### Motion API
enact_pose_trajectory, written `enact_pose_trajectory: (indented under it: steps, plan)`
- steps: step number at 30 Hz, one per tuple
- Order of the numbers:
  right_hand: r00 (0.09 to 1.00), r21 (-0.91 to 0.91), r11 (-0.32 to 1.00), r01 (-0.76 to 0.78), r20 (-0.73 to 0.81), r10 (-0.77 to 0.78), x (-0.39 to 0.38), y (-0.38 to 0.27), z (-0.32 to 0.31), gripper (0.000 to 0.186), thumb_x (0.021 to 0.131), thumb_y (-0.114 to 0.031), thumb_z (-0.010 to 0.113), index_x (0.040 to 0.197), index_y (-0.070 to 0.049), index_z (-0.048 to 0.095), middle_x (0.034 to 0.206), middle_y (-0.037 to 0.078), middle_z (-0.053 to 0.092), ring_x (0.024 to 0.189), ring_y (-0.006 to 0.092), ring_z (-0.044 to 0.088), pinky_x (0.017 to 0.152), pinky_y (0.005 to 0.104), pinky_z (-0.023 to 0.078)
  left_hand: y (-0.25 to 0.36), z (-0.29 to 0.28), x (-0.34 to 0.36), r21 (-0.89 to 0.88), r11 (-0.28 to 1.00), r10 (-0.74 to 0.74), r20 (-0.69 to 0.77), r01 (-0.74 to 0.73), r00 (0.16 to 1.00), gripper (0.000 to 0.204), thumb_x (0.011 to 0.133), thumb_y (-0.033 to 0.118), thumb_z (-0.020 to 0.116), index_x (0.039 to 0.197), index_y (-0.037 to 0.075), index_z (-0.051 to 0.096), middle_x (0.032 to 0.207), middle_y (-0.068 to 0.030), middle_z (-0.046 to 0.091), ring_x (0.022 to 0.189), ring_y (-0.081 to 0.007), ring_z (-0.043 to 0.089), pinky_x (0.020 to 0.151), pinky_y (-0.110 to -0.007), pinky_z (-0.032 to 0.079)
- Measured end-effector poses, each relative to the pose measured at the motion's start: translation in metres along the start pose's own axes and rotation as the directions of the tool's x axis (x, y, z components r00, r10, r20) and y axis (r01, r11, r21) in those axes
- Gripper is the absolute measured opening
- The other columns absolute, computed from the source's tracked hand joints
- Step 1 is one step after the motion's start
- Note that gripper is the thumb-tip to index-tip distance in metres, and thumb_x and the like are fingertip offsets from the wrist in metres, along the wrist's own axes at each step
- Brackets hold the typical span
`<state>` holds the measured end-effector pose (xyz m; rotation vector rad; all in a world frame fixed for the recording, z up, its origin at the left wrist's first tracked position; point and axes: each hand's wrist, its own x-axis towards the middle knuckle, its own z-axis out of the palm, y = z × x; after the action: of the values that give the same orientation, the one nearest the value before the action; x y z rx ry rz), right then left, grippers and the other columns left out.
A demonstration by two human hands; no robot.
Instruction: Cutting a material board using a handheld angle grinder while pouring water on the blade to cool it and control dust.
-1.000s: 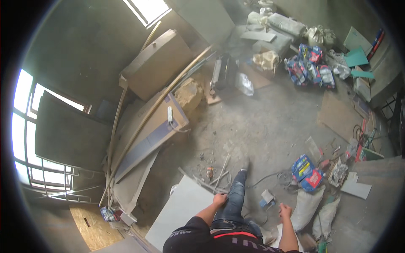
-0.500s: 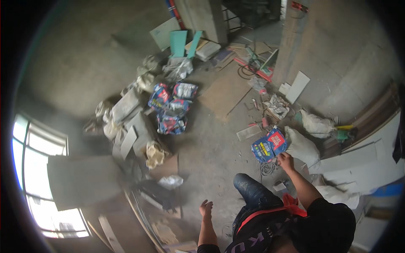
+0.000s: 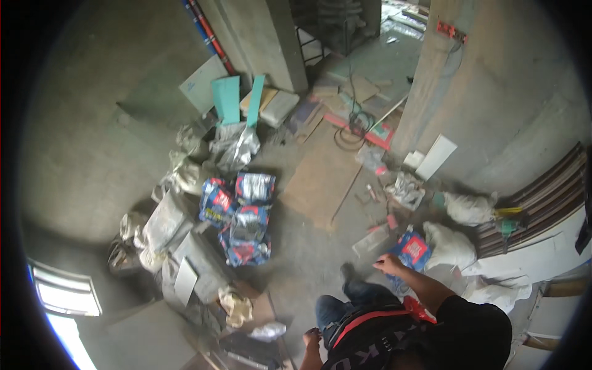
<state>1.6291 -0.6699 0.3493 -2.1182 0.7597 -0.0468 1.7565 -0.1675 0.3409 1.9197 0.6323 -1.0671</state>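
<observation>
My right hand (image 3: pixel 388 264) hangs in front of my body with its fingers curled together; whatever may be in them is too small to make out. Beyond it, partly covered by my forearm, a blue and red bag (image 3: pixel 412 248) rests on the floor against a white sack (image 3: pixel 449 245). My left hand (image 3: pixel 312 337) hangs low beside my thigh, its fingers loosely bent and apart, with no object visible in it. My legs in jeans are in mid-stride.
Several blue printed bags (image 3: pixel 251 222) lie at the left near grey sacks (image 3: pixel 168 221). A brown board (image 3: pixel 322 176) lies flat ahead. Green board pieces (image 3: pixel 226 102) lean by the pillar. A black cable (image 3: pixel 350 139) coils near the doorway. Long dark strips (image 3: pixel 549 203) line the right wall.
The view has tilted up and ahead, showing more of the doorway. My right hand has moved away from the blue and red bag, toward my middle. My left hand sits lower, nearer my thigh.
</observation>
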Motion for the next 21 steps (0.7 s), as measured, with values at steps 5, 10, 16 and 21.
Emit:
enact_pose_trajectory:
  steps: [5, 10, 16, 21]
  plan:
    - [0.973, 0.144, 0.962, -0.231, 0.019, 0.231, 0.187, -0.111, -0.067, 0.041, 0.095, -0.043, 0.082, 0.097, -0.002, 0.081, 0.075, 0.017, 0.075, 0.066, 0.0242, 0.075, 0.061, 0.0420, 0.058, 0.194, 0.003, 0.101, 0.373, 0.878, 0.403, -0.235, -0.301, 0.884, 0.032, 0.094, 0.019, 0.071, 0.118, 0.002, 0.084, 0.091, -0.0128, 0.082, 0.082, -0.0261, 0.077, 0.078, -0.042, 0.062]
    - [0.877, 0.303, 0.853, -0.425, -0.096, 0.471, 0.307, -0.031, -0.120, 0.036, 0.093, -0.039, 0.075, 0.102, -0.005, 0.084, 0.074, 0.010, 0.078, 0.062, 0.0220, 0.075, 0.062, 0.0400, 0.058, 0.421, 0.033, 0.227, -0.116, 0.935, 0.350, 0.138, -0.336, 0.927, 0.036, 0.097, 0.027, 0.071, 0.128, 0.009, 0.076, 0.092, -0.0171, 0.078, 0.077, -0.0295, 0.074, 0.068, -0.047, 0.059]
    - [0.384, 0.615, 0.392, -0.684, -0.153, 0.910, 0.343, -0.027, -0.104, 0.021, 0.096, -0.017, 0.071, 0.095, 0.002, 0.077, 0.077, 0.015, 0.076, 0.053, 0.0237, 0.070, 0.048, 0.0409, 0.057, 0.664, -0.001, 0.325, -0.350, 0.835, 0.011, 0.782, 0.424, 0.623, 0.028, 0.099, 0.029, 0.071, 0.122, 0.014, 0.070, 0.097, -0.0172, 0.076, 0.082, -0.0342, 0.074, 0.061, -0.050, 0.056]
    - [0.265, 0.834, 0.096, -0.543, 0.062, 0.962, 0.415, -0.062, -0.084, 0.027, 0.094, -0.021, 0.075, 0.112, -0.001, 0.076, 0.074, 0.016, 0.075, 0.062, 0.0279, 0.074, 0.053, 0.0426, 0.060, 0.901, 0.087, 0.410, 0.697, -0.424, 0.417, 0.718, -0.579, 0.558, 0.042, 0.081, 0.038, 0.077, 0.112, 0.010, 0.076, 0.086, -0.0168, 0.076, 0.073, -0.0326, 0.075, 0.066, -0.053, 0.058]
